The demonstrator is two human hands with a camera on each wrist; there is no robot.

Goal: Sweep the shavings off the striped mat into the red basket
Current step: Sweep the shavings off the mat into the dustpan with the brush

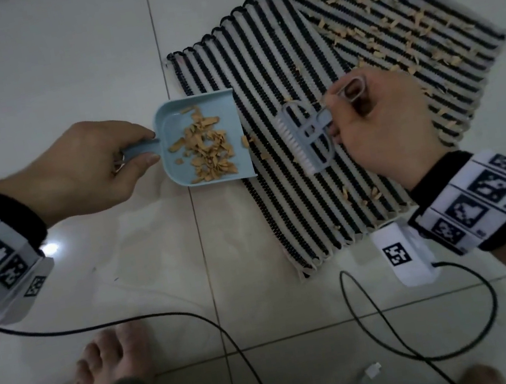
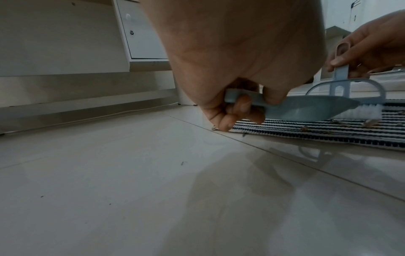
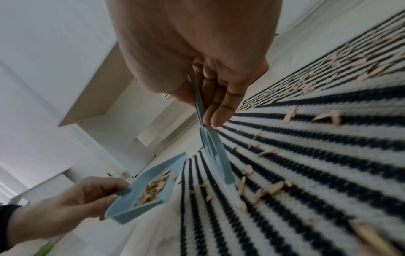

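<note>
A black-and-white striped mat (image 1: pixel 278 93) lies on the tile floor, with tan shavings (image 1: pixel 384 25) scattered over its far right part. My left hand (image 1: pixel 96 166) grips the handle of a light blue dustpan (image 1: pixel 202 140), whose lip rests on the mat's left edge; a heap of shavings (image 1: pixel 207 149) lies in the pan. My right hand (image 1: pixel 377 124) pinches the handle of a small blue brush (image 1: pixel 306 136), white bristles down on the mat just right of the pan. The red basket is not in view.
Black cables (image 1: pixel 200 328) loop over the floor near my bare foot (image 1: pixel 107 367). A small white plug (image 1: pixel 373 371) lies on the tiles at the bottom. White cabinets (image 2: pixel 140 34) stand beyond the floor in the left wrist view.
</note>
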